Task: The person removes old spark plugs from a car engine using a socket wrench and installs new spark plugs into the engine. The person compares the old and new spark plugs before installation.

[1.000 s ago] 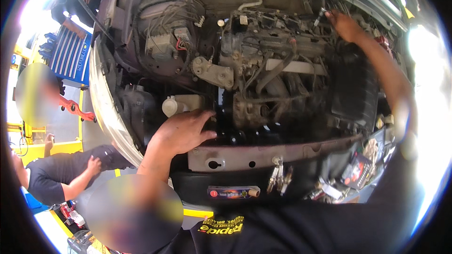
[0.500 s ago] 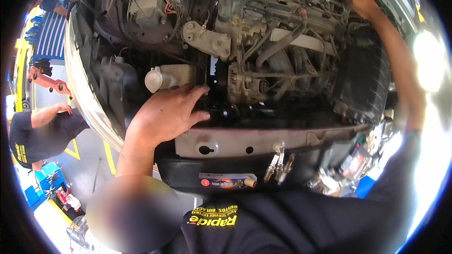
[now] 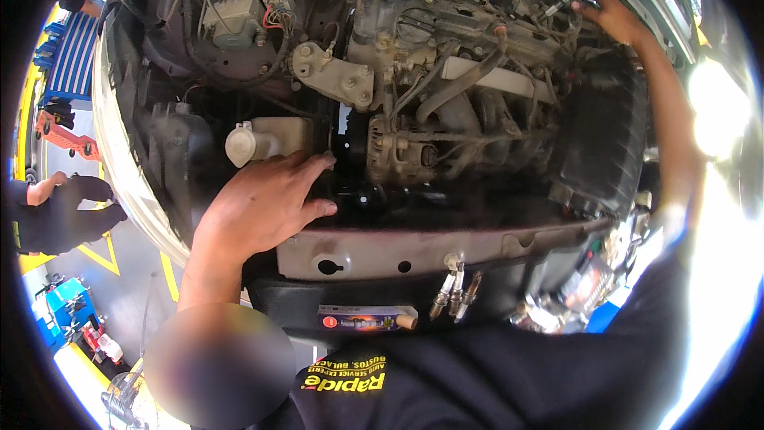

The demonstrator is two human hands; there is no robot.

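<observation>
My left hand (image 3: 259, 207) lies with fingers apart at the front of the engine bay, beside the white fluid reservoir (image 3: 267, 139) and radiator support (image 3: 358, 259). At the far back right, my right hand (image 3: 613, 20) grips a chrome socket tool (image 3: 563, 3), apparently a ratchet, over the engine (image 3: 477, 56). The tool's lower end is hard to make out. The black airbox (image 3: 597, 135) sits below my right forearm. On the black front trim, several spark plugs (image 3: 458, 291) lie near a long printed box (image 3: 358, 318).
At left, a person in dark clothes (image 3: 72, 211) is by a red wheeled stand (image 3: 68, 135) and a blue tool cabinet (image 3: 70, 64). Blue cases (image 3: 68, 306) and a fan (image 3: 123, 390) stand lower left. More small parts (image 3: 541, 306) lie at the front right.
The view has shifted, so the engine bay sits higher and further left in frame. My right hand has moved the tool, now more slanted. The person at left has moved.
</observation>
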